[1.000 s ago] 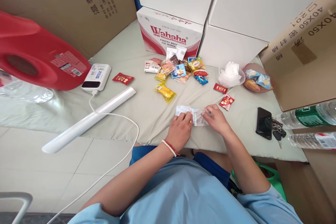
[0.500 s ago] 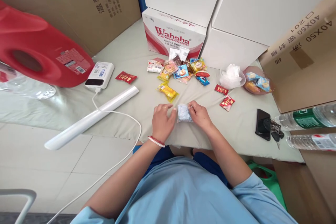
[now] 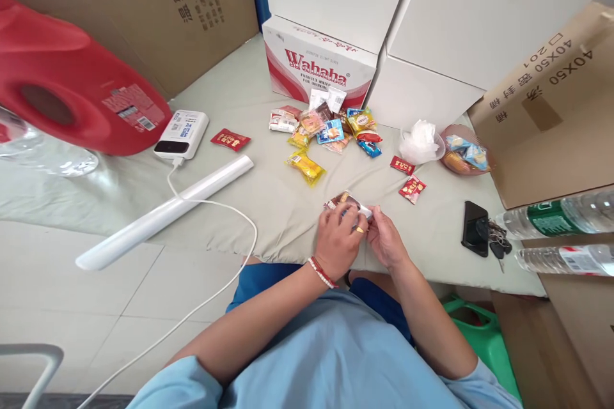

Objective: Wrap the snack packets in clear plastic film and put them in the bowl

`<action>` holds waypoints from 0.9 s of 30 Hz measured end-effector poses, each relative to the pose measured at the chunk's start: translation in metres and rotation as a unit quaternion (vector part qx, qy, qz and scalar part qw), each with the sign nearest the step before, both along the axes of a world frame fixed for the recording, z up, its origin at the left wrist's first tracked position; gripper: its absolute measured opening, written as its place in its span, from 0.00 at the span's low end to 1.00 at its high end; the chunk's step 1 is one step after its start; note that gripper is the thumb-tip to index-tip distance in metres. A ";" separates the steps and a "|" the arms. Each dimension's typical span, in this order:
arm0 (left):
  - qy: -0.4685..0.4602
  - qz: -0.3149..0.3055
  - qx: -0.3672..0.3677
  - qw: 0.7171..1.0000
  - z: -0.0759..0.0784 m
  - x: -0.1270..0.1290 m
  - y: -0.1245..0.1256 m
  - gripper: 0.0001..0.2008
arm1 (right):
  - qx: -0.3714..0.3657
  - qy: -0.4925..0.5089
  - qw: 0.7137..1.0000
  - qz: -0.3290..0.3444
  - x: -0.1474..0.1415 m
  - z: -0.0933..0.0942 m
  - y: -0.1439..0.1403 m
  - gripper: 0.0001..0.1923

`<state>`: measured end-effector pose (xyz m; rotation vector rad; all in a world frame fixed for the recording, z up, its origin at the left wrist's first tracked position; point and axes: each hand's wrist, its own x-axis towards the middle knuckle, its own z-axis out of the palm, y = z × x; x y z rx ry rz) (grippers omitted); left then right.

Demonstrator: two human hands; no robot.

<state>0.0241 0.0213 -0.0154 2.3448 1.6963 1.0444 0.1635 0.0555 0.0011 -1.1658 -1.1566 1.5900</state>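
Note:
A small snack packet [image 3: 346,198] with a brown and white printed front is held near the front edge of the cloth-covered table. Across its near side curl the fingers of my left hand [image 3: 338,239], closed on it and covering much of the print. My right hand [image 3: 387,239] pinches the packet's right end between thumb and fingers. Beyond the hands lies a yellow snack packet [image 3: 306,167]. Behind that is a pile of mixed wrapped snacks [image 3: 330,128].
Red packets [image 3: 231,139] lie left and right of the pile. A power bank [image 3: 182,134] with a white cable, a white tube [image 3: 165,212] and a red jug [image 3: 86,89] are at left. At right are bowls [image 3: 465,150], a phone [image 3: 475,228], keys and bottles [image 3: 561,217]. Boxes [image 3: 319,64] stand behind.
The packet has turned from its pale silvery side to its brown printed side. My left hand has moved right onto it, and my right hand has shifted slightly right and nearer my body.

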 end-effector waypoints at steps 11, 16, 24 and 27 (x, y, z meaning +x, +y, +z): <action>-0.020 -0.172 -0.016 0.985 -0.006 -0.058 -0.018 0.13 | -0.024 -0.056 0.998 0.003 0.026 -0.019 0.002 0.23; -0.050 0.027 -0.027 0.998 -0.023 -0.126 -0.015 0.18 | 0.059 -0.141 0.983 -0.104 0.096 -0.006 0.028 0.22; 0.096 0.057 0.085 0.990 -0.054 -0.140 -0.019 0.20 | 0.076 -0.150 0.898 -0.406 0.284 0.073 0.180 0.18; 0.103 0.052 0.111 0.987 -0.057 -0.141 -0.016 0.14 | 0.042 -0.303 0.881 -0.362 0.311 0.086 0.236 0.15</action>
